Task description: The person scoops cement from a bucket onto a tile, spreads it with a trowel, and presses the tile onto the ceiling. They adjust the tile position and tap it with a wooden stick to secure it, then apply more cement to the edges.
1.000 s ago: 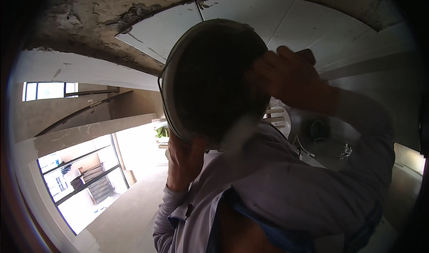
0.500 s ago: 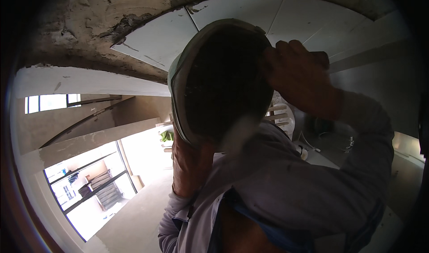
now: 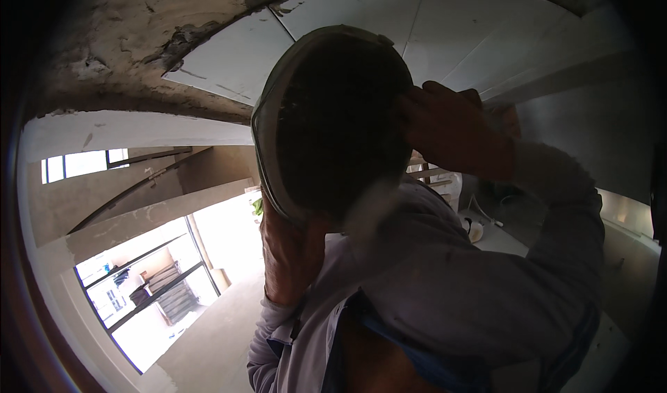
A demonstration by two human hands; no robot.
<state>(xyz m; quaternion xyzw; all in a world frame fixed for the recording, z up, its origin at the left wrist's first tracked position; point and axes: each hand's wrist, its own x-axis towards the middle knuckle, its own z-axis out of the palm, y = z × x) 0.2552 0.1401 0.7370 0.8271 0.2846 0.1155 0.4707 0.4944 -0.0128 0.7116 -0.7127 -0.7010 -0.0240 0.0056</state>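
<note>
A round bucket [image 3: 340, 122] is held up in front of me, its dark round face turned toward me and a pale rim and thin wire handle along its left side. My left hand [image 3: 288, 254] grips it from below at the lower left, with the fingertips hidden in shadow. At the bucket's right edge is my right hand [image 3: 448, 129], its fingers curled round a dark-handled tool [image 3: 474, 96]. Only the end of that handle shows; the rest is out of sight behind the hand and in the dark. What the bucket contains is too dark to make out.
Pale panels [image 3: 354, 11] with dark joints span the area above, beside rough mortar [image 3: 132, 39]. A bright window opening [image 3: 149, 282] with dark bars is at lower left. Slatted wood [image 3: 438, 178] and a white cable [image 3: 486, 216] show behind my right arm.
The bucket and both my hands sit slightly farther left in view. My right hand is a little lower against the bucket's edge. Both grips remain closed.
</note>
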